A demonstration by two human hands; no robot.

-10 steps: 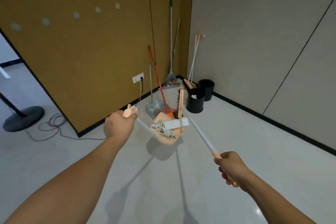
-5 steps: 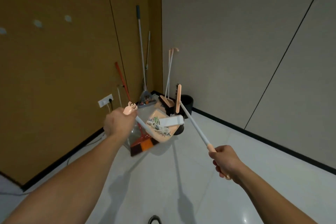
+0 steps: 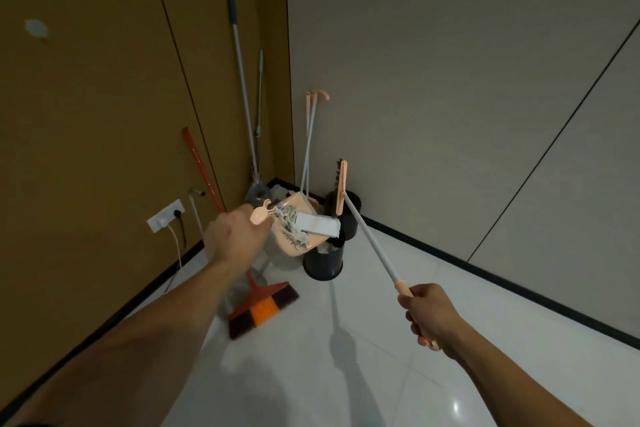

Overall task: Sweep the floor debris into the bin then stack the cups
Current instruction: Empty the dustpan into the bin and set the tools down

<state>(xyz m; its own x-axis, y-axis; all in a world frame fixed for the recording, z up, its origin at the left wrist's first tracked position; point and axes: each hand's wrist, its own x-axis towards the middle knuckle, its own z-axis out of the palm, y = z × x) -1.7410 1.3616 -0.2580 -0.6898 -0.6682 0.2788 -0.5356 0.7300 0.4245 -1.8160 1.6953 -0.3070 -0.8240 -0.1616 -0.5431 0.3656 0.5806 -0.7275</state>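
So we've got both arms stretched out in front of us toward the corner. Our left hand point(image 3: 235, 236) is fisted around the dustpan handle, with its pink hook end poking out above the knuckles. The dustpan point(image 3: 296, 230) hangs in the air, tilted over the near bin point(image 3: 323, 262), with crumpled debris point(image 3: 292, 229) and a white paper point(image 3: 320, 225) sitting in it. Our right hand point(image 3: 429, 315) is lower and further right, fingers wrapped tight around the pink grip of the broom point(image 3: 367, 236). The white shaft runs up and left from it, and the broom head stands on end above the bins. A second bin point(image 3: 351, 218) is just behind the first, near the wall. A red broom point(image 3: 259, 305) leans on the brown wall, bristles on the floor point(image 3: 346, 374), and two mops point(image 3: 242, 80) stand in the corner.
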